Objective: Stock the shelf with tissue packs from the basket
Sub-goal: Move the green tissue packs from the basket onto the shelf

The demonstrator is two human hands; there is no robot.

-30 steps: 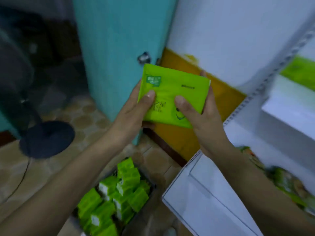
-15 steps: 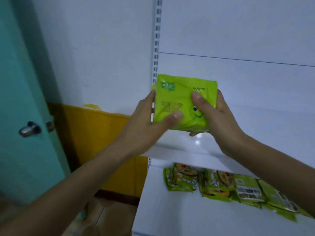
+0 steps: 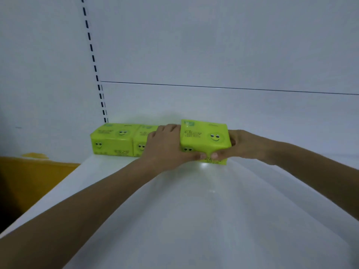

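Two bare forearms of mine reach across the white shelf [image 3: 194, 210] toward the green tissue pack [image 3: 204, 138], which sits far back on the board, close to the rear panel [image 3: 213, 45]. My left hand [image 3: 165, 146] clasps the pack's left end, with the fingers curled over its top edge. My right hand [image 3: 246, 145] wraps the right end in the same way. Both thumbs press into the pack's front face low down, their tips almost meeting, and the wrapper dents there. The pack's lower edge seems to rest on the shelf, though glare below it keeps me from being sure. Left of the pack, partly behind my left hand, is a second pack [image 3: 142, 141], and left of that a third pack [image 3: 111, 140], the two touching in a row. Beyond the third pack a slotted upright [image 3: 93, 57] rises. Further left of the pack and lower is a yellow wall band [image 3: 29, 177].
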